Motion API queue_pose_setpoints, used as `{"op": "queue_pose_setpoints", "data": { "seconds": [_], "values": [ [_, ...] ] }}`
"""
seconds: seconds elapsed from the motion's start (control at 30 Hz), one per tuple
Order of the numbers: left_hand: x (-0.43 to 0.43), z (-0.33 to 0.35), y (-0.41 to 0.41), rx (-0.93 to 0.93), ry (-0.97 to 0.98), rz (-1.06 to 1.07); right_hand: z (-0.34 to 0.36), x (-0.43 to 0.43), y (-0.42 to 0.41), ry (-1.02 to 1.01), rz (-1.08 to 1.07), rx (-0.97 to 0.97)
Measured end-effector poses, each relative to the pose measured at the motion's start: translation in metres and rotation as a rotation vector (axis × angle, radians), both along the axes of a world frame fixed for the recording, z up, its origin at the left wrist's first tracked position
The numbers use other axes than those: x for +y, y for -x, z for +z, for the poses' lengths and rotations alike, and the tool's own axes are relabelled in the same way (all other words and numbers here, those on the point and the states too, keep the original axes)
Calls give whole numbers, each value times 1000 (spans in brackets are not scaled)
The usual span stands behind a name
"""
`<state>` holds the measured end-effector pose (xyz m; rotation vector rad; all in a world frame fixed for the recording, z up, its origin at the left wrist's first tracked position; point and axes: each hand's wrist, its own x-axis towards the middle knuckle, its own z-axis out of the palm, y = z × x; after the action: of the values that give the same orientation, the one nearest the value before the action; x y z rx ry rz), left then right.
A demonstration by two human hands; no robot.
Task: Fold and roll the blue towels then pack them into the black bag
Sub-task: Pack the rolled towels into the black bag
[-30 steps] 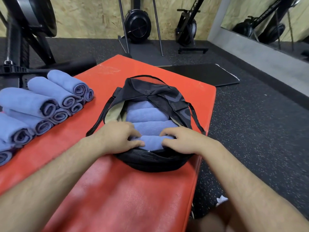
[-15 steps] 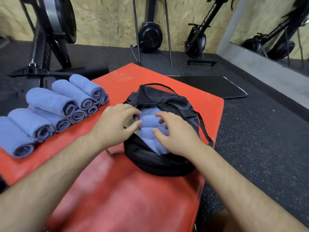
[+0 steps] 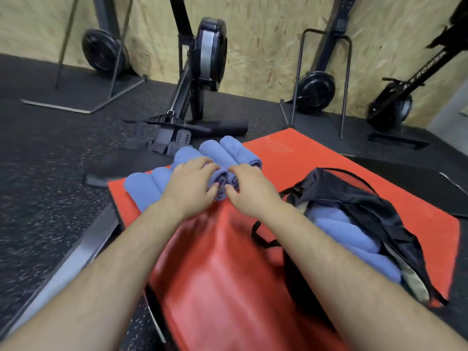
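Okay, head view, the only one; my left hand (image 3: 192, 184) is on the towel pile (image 3: 228, 150), fingers curled over the top of one rolled towel (image 3: 220, 182) and thumb tucked in at its spiral end, so it grips that roll; my right hand (image 3: 249, 191) is just beside it, nearly thumb to thumb, fingers bent down onto the roll ends and thumb pressed in from below, gripping too; same roll or its neighbour, I cannot tell through the blur; the towel pile is blue rolls lying side by side and stacked, at the far left corner of the red pad (image 3: 316, 158), roll ends facing me; more rolls show to the left of my left wrist, at the pad's edge; the black bag (image 3: 354, 206) lies on the same pad to the right of my right forearm, apart from the pile, mouth open and fabric slumped; packed towels (image 3: 336, 231) sit inside it in a row, blue, touching each other; a bag strap (image 3: 263, 238) loops out onto the pad under my right forearm; both forearms are bare and reach forward and left; behind the pile a rower (image 3: 202, 62) stands on the dark speckled floor (image 3: 50, 148); a chipboard wall (image 3: 266, 34) is at the back.
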<state>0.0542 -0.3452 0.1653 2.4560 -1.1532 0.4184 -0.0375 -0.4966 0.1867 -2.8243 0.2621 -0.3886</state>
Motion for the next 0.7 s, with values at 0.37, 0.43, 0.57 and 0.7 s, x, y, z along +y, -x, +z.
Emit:
{"op": "queue_pose_setpoints", "data": {
  "seconds": [0.37,0.43,0.57,0.7],
  "values": [
    [14,-15,-39,32,-5,108,-45,30,-108,266,-173,106],
    [16,-13,-42,31,-8,125,-40,30,-112,264,-174,112],
    [22,-6,-42,-27,38,50,-11,21,-83,146,-61,-11],
    [14,14,-23,-38,-18,-92,14,-2,0,-69,129,-116]
  ]
}}
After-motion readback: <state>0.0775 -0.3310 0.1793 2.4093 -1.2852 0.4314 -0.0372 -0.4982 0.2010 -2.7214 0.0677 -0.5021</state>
